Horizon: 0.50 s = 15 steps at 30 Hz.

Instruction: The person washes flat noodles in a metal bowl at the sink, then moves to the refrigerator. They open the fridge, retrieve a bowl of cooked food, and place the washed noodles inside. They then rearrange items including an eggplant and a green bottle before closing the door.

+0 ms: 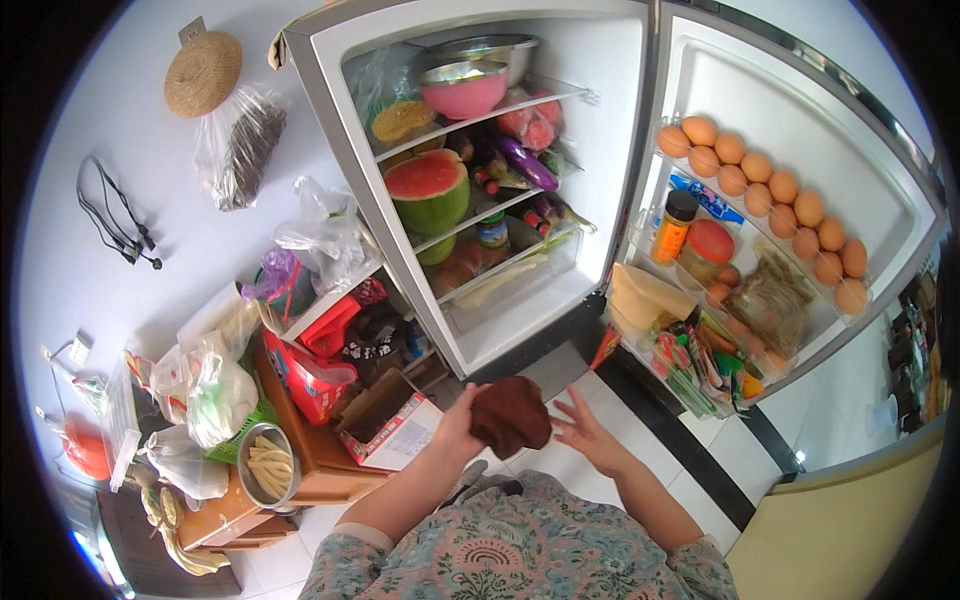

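My left hand (pixel 461 424) holds a dark brown cloth (pixel 511 417), bunched up in front of my body. Just to its right, my right hand (pixel 589 435) is spread with the fingers apart, and nothing is in it. Beyond both hands stands a refrigerator (pixel 525 360) with its door (pixel 750 82) swung wide to the right. On its shelves I see a pink bowl (pixel 465 96), a cut watermelon (pixel 426 196), purple eggplants (pixel 527 163) and a lidded jar (pixel 492 231). The left thumb and part of its fingers are hidden by the cloth.
Brown eggs (pixel 782 186) line the door's upper rack, above an orange jar with a black lid (pixel 673 227). To the left, a wooden cabinet (pixel 330 480) carries plastic bags (pixel 217 397) and a steel bowl of pale strips (pixel 270 466). An open cardboard box (pixel 397 431) sits near my left forearm.
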Each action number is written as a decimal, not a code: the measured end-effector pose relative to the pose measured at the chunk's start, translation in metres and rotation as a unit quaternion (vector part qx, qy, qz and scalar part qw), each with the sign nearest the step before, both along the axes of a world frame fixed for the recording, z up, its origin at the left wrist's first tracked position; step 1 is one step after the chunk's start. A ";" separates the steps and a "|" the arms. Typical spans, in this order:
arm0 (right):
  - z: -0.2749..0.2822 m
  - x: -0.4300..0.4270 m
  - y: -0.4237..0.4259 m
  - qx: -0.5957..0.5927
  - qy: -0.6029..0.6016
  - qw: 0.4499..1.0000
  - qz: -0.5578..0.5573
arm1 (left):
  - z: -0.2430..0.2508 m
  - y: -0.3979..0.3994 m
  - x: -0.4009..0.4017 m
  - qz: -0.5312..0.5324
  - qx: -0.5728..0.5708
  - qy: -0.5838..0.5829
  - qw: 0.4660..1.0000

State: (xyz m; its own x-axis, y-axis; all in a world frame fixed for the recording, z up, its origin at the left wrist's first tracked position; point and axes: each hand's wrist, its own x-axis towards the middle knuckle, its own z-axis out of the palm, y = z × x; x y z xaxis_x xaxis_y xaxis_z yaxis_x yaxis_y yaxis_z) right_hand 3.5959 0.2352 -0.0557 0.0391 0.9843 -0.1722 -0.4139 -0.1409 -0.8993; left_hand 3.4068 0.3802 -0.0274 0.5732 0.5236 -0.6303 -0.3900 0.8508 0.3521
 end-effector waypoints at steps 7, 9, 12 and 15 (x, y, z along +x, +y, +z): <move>-0.018 -0.017 0.060 -0.089 0.098 0.991 0.020 | 0.006 0.019 0.016 -0.188 0.238 0.021 0.953; -0.008 -0.018 0.070 -0.107 0.106 0.989 0.007 | 0.001 0.039 0.007 -0.262 0.285 0.050 0.921; -0.007 -0.016 0.095 -0.126 0.037 0.991 0.011 | -0.003 0.058 0.005 -0.274 0.354 0.052 0.893; -0.008 -0.015 0.117 -0.147 -0.119 0.982 0.023 | -0.003 0.068 0.008 -0.249 0.389 0.064 0.885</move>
